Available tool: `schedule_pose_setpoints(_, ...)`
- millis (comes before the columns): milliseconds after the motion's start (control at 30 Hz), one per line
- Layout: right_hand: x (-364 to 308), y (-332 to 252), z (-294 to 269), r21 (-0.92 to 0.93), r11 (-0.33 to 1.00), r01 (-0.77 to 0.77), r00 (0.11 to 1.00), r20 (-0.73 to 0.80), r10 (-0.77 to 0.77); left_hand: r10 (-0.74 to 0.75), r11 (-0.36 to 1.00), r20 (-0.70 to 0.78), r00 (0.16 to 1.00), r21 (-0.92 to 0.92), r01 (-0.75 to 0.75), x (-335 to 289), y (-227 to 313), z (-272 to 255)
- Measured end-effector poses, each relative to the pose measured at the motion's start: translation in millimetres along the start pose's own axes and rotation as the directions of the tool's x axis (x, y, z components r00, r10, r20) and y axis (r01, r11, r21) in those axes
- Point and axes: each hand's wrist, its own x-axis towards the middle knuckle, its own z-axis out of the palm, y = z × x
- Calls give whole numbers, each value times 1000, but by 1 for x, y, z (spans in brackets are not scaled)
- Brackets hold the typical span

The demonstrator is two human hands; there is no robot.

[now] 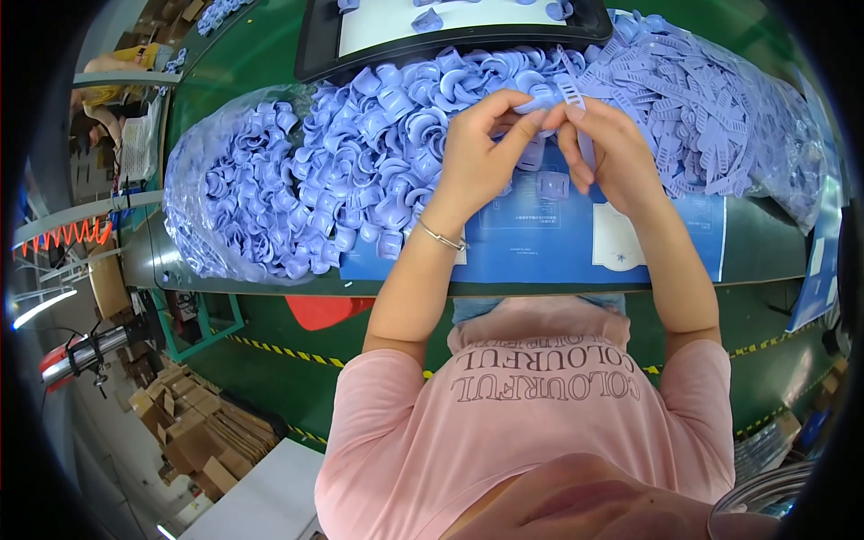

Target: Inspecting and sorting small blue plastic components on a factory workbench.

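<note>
My left hand pinches a curved purple-blue plastic piece between thumb and fingers, above the front of the heap. Close beside it, my right hand grips a slotted purple-blue strap, its upper end sticking up past the fingertips. The two parts meet between my hands; whether they are joined is hidden by the fingers. Just below, one loose curved piece lies on a blue printed sheet. A large heap of similar curved pieces spreads to the left, and many slotted straps are piled on the right.
Clear plastic bags surround both piles. A black-rimmed tray with a few pieces stands at the far side of the table. A red stool is below the table edge. Cardboard boxes are stacked at lower left; another person appears at upper left.
</note>
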Motion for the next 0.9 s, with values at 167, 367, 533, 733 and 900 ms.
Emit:
schedule_pose_setpoints(167, 3, 3, 1, -46, 993, 106, 985, -135, -111, -200, 934, -11, 980, -304, 187, 2, 8, -3)
schedule_pose_setpoints(367, 2, 4, -5, 46, 999, -11, 1000, -22, 12, -211, 908, 25, 977, -366, 205, 2, 7, -4)
schedule_pose_setpoints(533, 5, 13, 3, -174, 975, 141, 977, -135, -166, -175, 935, -17, 984, -317, 161, -1, 9, 1)
schedule_pose_setpoints(733, 5, 15, -5, -216, 966, 141, 978, -123, -170, -76, 983, -75, 994, -173, 63, -3, 2, 5)
schedule_pose_setpoints(900, 6, 16, -4, -194, 969, 154, 967, -174, -188, -51, 991, -89, 995, -126, 39, -4, 3, 6)
